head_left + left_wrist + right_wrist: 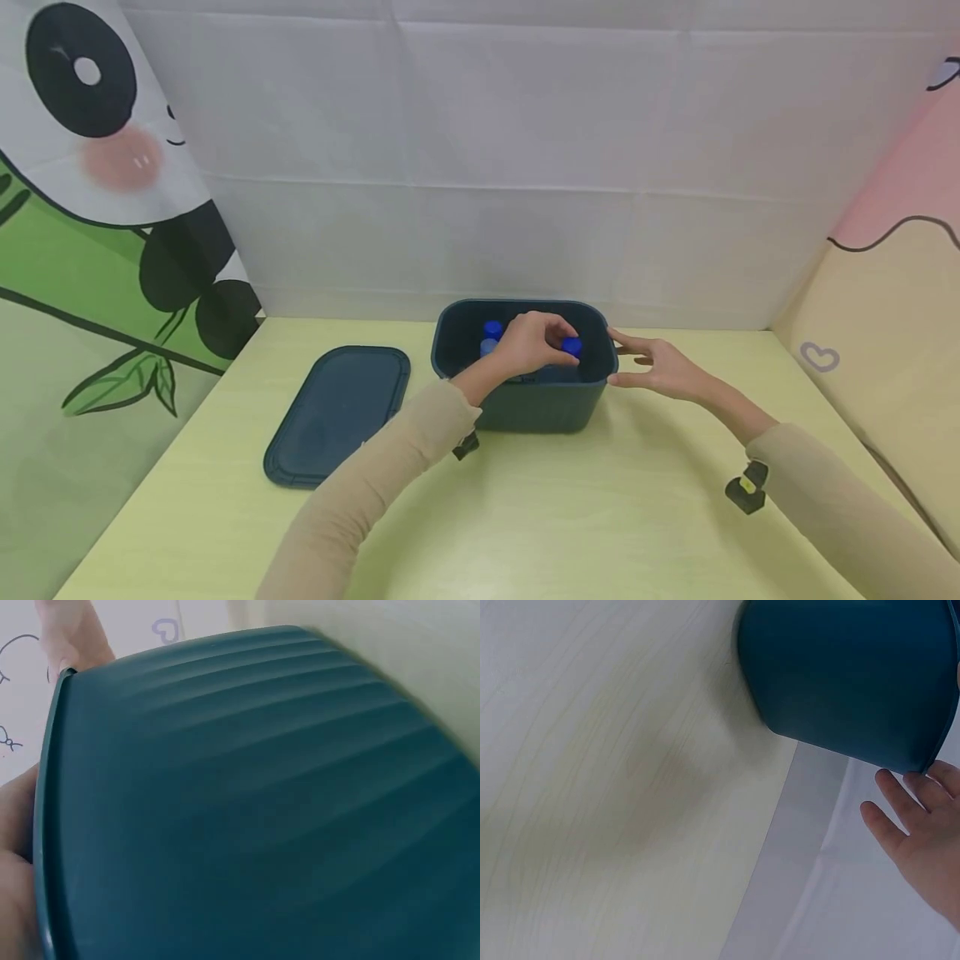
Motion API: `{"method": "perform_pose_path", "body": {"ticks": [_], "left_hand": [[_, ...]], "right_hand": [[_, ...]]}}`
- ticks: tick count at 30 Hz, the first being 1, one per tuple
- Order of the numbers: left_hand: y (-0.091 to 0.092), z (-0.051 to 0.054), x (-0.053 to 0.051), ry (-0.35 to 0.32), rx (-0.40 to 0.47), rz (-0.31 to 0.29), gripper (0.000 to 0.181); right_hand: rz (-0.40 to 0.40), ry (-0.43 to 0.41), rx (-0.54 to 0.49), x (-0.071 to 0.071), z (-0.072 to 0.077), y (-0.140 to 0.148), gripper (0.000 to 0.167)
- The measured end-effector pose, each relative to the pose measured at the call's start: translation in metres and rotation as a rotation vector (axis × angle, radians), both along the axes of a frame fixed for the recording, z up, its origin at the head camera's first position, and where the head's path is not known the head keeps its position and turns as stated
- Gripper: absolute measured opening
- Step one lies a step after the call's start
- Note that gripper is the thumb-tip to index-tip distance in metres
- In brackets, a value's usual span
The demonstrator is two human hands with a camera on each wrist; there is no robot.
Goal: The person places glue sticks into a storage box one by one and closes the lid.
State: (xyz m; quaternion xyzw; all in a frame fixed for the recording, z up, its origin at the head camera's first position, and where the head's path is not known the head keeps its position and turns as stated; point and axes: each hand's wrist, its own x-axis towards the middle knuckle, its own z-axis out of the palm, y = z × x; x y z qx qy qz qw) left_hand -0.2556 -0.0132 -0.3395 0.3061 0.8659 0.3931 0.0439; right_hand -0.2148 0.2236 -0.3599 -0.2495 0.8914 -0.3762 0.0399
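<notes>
A dark teal bin (536,410) stands on the table, with blue-capped bottles inside. My left hand (531,342) reaches into it from above, thumb and fingers pinching around the blue cap of a bottle (572,347); the bottle's body is mostly hidden. Two more blue caps (492,329) show left of that hand. At the bin's right end, my right hand (663,368) touches the rim with spread fingertips, also seen in the right wrist view as a hand (934,840) at the bin's corner. The bin's ribbed wall (247,787) fills the left wrist view.
A flat dark teal lid (341,417) lies on the pale yellow table (600,517) left of the bin. Behind the bin hangs a white cloth wall (525,208). Printed cloths with cartoon drawings flank the table on both sides.
</notes>
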Motion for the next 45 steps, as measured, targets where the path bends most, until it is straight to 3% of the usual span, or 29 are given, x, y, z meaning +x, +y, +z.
{"method": "perform_pose_path", "body": {"ticks": [10, 29, 38, 45], "left_hand": [[-0.0056, -0.0082, 0.0005, 0.057, -0.098, -0.049, 0.034], [-0.0064, -0.0089, 0.0045, 0.158, -0.234, 0.096, 0.033], [-0.0062, -0.0078, 0.0063, 0.185, -0.235, 0.113, 0.035], [-0.0069, -0.0076, 0.008, 0.198, -0.249, 0.091, 0.033]], "right_hand": [[0.007, 0.016, 0.009, -0.0011, -0.0024, 0.0, 0.073], [0.008, 0.003, -0.008, -0.0032, -0.0038, 0.0016, 0.074], [0.004, 0.003, -0.005, -0.0013, -0.0019, 0.0005, 0.075], [0.01, 0.0, -0.019, -0.0001, -0.001, -0.0005, 0.075]]}}
